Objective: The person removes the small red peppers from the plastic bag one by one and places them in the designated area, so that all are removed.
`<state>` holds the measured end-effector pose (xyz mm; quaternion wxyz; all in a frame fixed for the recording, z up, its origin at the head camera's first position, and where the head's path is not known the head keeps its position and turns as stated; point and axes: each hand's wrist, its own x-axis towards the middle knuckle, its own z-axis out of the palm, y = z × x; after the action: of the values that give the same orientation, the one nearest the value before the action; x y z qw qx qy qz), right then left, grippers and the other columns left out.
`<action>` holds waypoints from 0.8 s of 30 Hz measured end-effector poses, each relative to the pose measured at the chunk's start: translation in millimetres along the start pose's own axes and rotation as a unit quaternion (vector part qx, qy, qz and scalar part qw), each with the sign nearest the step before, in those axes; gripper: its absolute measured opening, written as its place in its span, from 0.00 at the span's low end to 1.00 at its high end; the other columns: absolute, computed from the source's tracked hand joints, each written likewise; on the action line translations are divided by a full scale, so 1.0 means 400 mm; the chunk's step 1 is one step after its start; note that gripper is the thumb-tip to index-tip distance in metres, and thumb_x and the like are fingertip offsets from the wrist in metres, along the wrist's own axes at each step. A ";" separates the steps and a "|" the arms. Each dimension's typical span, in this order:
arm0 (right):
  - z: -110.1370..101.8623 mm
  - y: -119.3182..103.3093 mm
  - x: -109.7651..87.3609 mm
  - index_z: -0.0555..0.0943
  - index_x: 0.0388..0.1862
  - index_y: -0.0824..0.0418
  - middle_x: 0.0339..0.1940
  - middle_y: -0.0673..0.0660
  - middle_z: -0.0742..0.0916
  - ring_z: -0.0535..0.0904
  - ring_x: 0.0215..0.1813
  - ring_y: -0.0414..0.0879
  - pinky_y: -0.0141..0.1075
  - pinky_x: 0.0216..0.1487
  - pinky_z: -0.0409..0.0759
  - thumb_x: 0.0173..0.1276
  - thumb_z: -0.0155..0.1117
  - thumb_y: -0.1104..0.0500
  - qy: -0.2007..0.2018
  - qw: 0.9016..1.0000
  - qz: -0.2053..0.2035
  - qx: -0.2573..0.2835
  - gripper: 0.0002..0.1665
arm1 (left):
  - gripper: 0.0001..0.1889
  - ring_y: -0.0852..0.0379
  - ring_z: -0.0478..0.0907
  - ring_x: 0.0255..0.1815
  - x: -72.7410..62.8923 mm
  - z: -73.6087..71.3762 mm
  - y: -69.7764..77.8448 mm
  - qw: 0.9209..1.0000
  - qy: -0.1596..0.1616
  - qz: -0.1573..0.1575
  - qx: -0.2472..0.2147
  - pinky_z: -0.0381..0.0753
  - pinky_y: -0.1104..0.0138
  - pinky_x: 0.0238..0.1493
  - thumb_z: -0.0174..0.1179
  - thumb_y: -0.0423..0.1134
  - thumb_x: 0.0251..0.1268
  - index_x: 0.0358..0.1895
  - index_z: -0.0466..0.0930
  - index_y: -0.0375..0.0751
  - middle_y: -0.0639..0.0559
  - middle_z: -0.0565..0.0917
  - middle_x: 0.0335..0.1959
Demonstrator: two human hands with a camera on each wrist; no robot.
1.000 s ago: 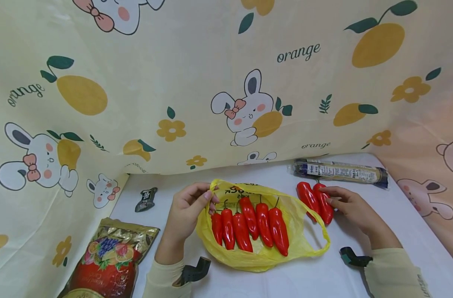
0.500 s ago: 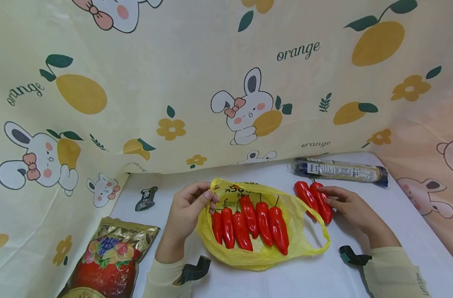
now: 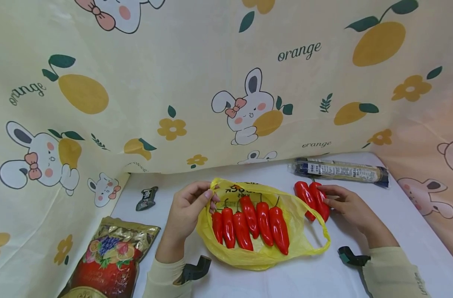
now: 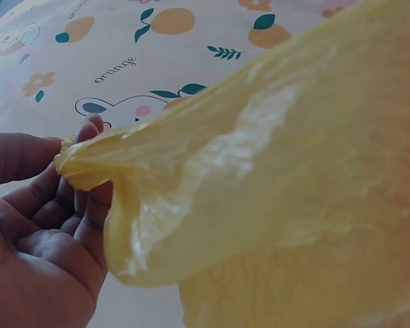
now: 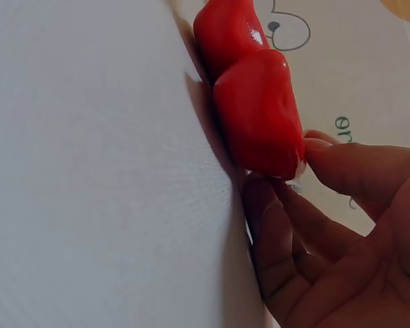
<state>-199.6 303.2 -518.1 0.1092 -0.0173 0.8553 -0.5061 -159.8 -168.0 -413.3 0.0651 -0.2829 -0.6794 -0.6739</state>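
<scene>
My left hand (image 3: 185,211) pinches the rim of a yellow plastic bag (image 3: 248,263) between thumb and fingers. The left wrist view shows the same bag (image 4: 260,171) stretched away from the fingertips. Several red chili peppers (image 3: 263,223) lie side by side in its open mouth. To the right of the bag, two more red peppers lie on the table, the left one (image 3: 304,194) partly behind the bag's handle. My right hand (image 3: 349,207) has its thumb and fingertips at the nearer pepper (image 3: 321,200). In the right wrist view they close on that pepper's end (image 5: 260,116).
A long dark-wrapped package (image 3: 341,170) lies at the back right. A small black packet (image 3: 147,198) sits at the back left. At the front left is a red and gold bag with fruit printed on it (image 3: 111,260). A patterned cloth (image 3: 196,82) hangs behind the white table (image 3: 278,285).
The two loose peppers have shifted slightly left, and the lower end of the right one has moved up a little. My right hand moved slightly left with them. My left hand stays put.
</scene>
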 end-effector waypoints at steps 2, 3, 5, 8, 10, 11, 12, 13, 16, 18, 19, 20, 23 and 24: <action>0.001 -0.001 0.000 0.72 0.81 0.64 0.76 0.73 0.74 0.75 0.67 0.68 0.36 0.51 0.87 0.84 0.65 0.57 -0.002 1.000 0.001 0.004 0.32 | 0.09 0.53 0.82 0.36 0.000 0.000 0.000 1.000 0.000 0.000 0.000 0.90 0.66 0.40 0.54 0.22 0.81 0.55 0.81 0.21 0.31 0.84 0.38; 0.001 -0.001 0.000 0.72 0.81 0.64 0.76 0.73 0.74 0.75 0.67 0.68 0.36 0.51 0.87 0.84 0.65 0.57 -0.002 1.000 0.001 0.004 0.32 | 0.09 0.53 0.82 0.36 0.000 0.000 0.001 1.000 0.000 -0.001 0.000 0.90 0.66 0.40 0.54 0.22 0.81 0.55 0.81 0.21 0.31 0.84 0.38; 0.001 0.000 0.000 0.72 0.81 0.64 0.76 0.73 0.74 0.76 0.67 0.68 0.36 0.51 0.87 0.84 0.65 0.56 -0.003 1.000 0.001 0.005 0.32 | 0.09 0.53 0.82 0.36 0.000 0.000 0.001 1.000 0.000 -0.001 0.001 0.90 0.66 0.40 0.54 0.22 0.81 0.55 0.81 0.21 0.31 0.84 0.38; 0.001 0.000 0.000 0.72 0.81 0.64 0.75 0.73 0.74 0.76 0.66 0.68 0.36 0.50 0.88 0.84 0.65 0.56 -0.003 1.000 0.001 0.004 0.32 | 0.09 0.53 0.82 0.36 0.000 -0.001 0.001 1.000 0.000 -0.001 0.001 0.90 0.66 0.40 0.54 0.22 0.81 0.55 0.81 0.22 0.32 0.84 0.38; 0.001 0.000 0.000 0.72 0.81 0.64 0.75 0.73 0.74 0.76 0.66 0.68 0.37 0.50 0.88 0.84 0.65 0.56 -0.002 1.000 0.000 0.003 0.32 | 0.09 0.53 0.82 0.36 0.000 -0.001 0.001 1.000 0.000 -0.003 0.000 0.90 0.65 0.40 0.54 0.22 0.81 0.55 0.81 0.21 0.31 0.84 0.38; 0.002 0.000 0.000 0.72 0.81 0.64 0.75 0.73 0.74 0.76 0.66 0.68 0.37 0.50 0.88 0.84 0.65 0.56 -0.002 1.000 0.000 0.002 0.32 | 0.09 0.53 0.82 0.36 0.000 -0.001 0.002 1.000 0.000 -0.004 -0.001 0.90 0.65 0.40 0.54 0.23 0.82 0.55 0.81 0.21 0.31 0.84 0.38; 0.002 -0.001 0.000 0.72 0.81 0.64 0.75 0.73 0.74 0.76 0.66 0.67 0.37 0.50 0.88 0.84 0.65 0.56 -0.002 1.000 0.000 0.001 0.32 | 0.09 0.53 0.82 0.36 0.000 0.000 0.003 1.000 0.001 -0.004 -0.002 0.90 0.65 0.40 0.54 0.23 0.82 0.55 0.81 0.21 0.31 0.84 0.38; 0.002 -0.001 0.000 0.72 0.81 0.64 0.75 0.73 0.74 0.77 0.65 0.67 0.37 0.50 0.88 0.84 0.65 0.56 -0.001 1.000 0.000 0.001 0.32 | 0.09 0.53 0.82 0.36 0.000 0.000 0.003 1.000 0.001 -0.004 -0.002 0.90 0.65 0.40 0.54 0.23 0.82 0.55 0.81 0.20 0.31 0.84 0.38; 0.002 -0.003 0.000 0.72 0.81 0.64 0.75 0.73 0.74 0.77 0.64 0.66 0.37 0.49 0.88 0.84 0.65 0.55 -0.001 1.000 0.001 0.001 0.32 | 0.09 0.52 0.82 0.36 0.000 0.000 0.005 1.000 0.002 -0.005 -0.002 0.90 0.65 0.40 0.54 0.23 0.82 0.55 0.81 0.21 0.31 0.84 0.38; 0.002 -0.004 0.000 0.72 0.81 0.64 0.74 0.73 0.75 0.78 0.63 0.65 0.38 0.49 0.88 0.84 0.65 0.52 0.002 1.000 0.003 0.000 0.33 | 0.09 0.52 0.82 0.36 0.000 0.000 0.005 1.000 0.003 -0.004 -0.001 0.90 0.66 0.40 0.54 0.23 0.82 0.55 0.81 0.21 0.32 0.84 0.39; 0.001 -0.004 -0.001 0.72 0.81 0.64 0.74 0.72 0.75 0.78 0.63 0.65 0.39 0.48 0.88 0.85 0.64 0.51 0.004 1.000 0.004 0.000 0.34 | 0.09 0.52 0.82 0.36 0.000 0.001 0.005 1.000 0.003 -0.004 0.000 0.90 0.66 0.40 0.54 0.23 0.81 0.55 0.81 0.22 0.32 0.84 0.39; 0.001 -0.005 -0.001 0.72 0.81 0.64 0.74 0.72 0.76 0.78 0.63 0.65 0.40 0.48 0.88 0.85 0.64 0.49 0.006 1.000 0.005 -0.001 0.34 | 0.09 0.52 0.82 0.36 0.000 0.001 0.005 1.000 0.003 -0.004 0.000 0.90 0.66 0.40 0.54 0.23 0.81 0.55 0.81 0.22 0.32 0.84 0.39; -0.002 -0.005 -0.004 0.71 0.82 0.63 0.75 0.73 0.76 0.77 0.63 0.66 0.41 0.47 0.87 0.86 0.62 0.46 0.017 1.000 0.007 -0.006 0.36 | 0.09 0.52 0.82 0.36 0.000 0.001 0.005 1.000 0.003 -0.003 0.000 0.90 0.66 0.40 0.54 0.23 0.81 0.55 0.81 0.22 0.32 0.84 0.39; -0.004 -0.006 -0.005 0.70 0.82 0.63 0.75 0.73 0.75 0.77 0.64 0.66 0.41 0.46 0.87 0.86 0.61 0.46 0.022 1.000 0.006 -0.008 0.36 | 0.09 0.52 0.82 0.36 0.000 0.001 0.005 1.000 0.003 -0.002 -0.001 0.90 0.66 0.40 0.54 0.22 0.81 0.55 0.81 0.22 0.32 0.84 0.39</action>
<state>-198.0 303.7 -515.1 0.0934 -0.0016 0.8615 -0.4990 -158.8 -167.9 -411.4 0.0656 -0.2801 -0.6793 -0.6751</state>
